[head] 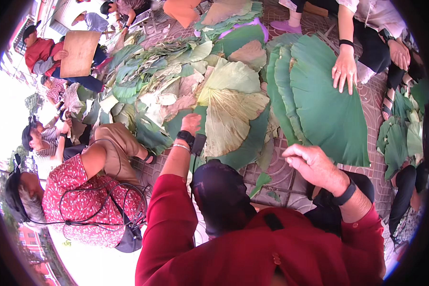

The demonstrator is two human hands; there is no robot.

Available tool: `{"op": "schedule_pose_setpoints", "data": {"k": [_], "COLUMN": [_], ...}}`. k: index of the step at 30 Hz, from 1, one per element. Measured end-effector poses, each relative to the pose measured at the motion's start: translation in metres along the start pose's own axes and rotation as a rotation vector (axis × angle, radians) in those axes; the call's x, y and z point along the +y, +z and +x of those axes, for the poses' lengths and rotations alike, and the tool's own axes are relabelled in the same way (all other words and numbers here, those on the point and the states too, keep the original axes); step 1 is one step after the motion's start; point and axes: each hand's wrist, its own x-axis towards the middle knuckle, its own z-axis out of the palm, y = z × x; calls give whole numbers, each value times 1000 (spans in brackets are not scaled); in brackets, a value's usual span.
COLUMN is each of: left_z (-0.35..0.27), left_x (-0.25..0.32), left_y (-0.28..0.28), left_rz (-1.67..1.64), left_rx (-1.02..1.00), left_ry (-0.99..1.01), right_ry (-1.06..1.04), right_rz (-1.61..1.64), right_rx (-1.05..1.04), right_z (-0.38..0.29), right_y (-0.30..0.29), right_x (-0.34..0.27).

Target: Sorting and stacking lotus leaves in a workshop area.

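Observation:
My left hand [191, 123], with curled fingers, is at the left edge of a large yellowed, dry lotus leaf [228, 107]; whether it grips the leaf is not clear. That leaf lies over a darker green leaf [246, 143]. My right hand [307, 162] is raised near the lower edge of a stack of big green lotus leaves [325, 96], thumb and fingers apart, nothing visible in it. A co-worker's hand [345, 73] rests flat on that green stack. A wide heap of green and dried leaves [157, 78] spreads beyond my left hand.
A person in a red patterned shirt [82, 200] sits close on my left, with loose black cables [111, 193] across the back. Another person holds a tan board [79, 53]. More green leaves [395, 139] lie at far right. Small leaf pieces [260, 184] lie on the patterned paving [286, 175].

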Motion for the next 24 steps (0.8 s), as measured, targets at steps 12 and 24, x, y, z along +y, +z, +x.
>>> {"op": "schedule_pose_setpoints", "data": {"k": [12,24], "left_z": [99,10], "left_x": [-76,25], "left_y": [25,56], "left_rz": [720,682], "left_rx": [223,132], "left_ry": [122,365], "right_ry": [-44,-88], "right_rz": [-52,-90], "right_rx": [-1,84], "right_z": [21,17], "right_y": [6,4], "right_x": [-8,-5]}}
